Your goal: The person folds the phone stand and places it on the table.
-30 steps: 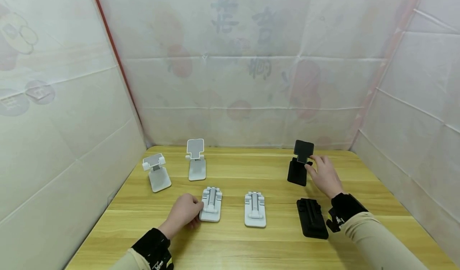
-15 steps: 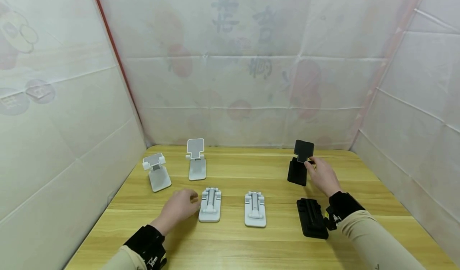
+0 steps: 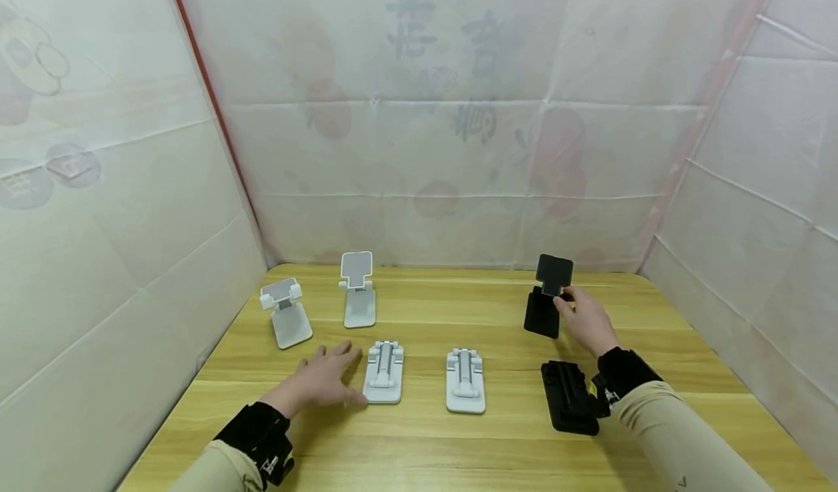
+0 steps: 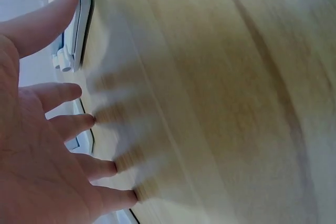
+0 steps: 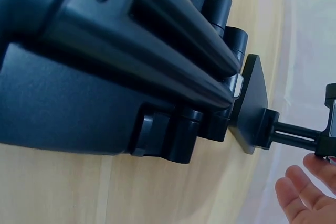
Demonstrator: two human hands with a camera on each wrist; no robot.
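Head view: at lower left the left hand (image 3: pixel 321 381) lies flat on the table (image 3: pixel 419 448), fingers spread, holding nothing, just beside a folded white stand (image 3: pixel 385 373). Toward the right, the right hand (image 3: pixel 585 321) pinches the head of the upright black stand (image 3: pixel 548 297); a hard tug could tip it, I'd guess. I count four white stands, two black.

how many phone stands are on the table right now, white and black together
6. White: two unfolded at back left, two folded flat in front. Black: one unfolded at back right, one folded in front of it.
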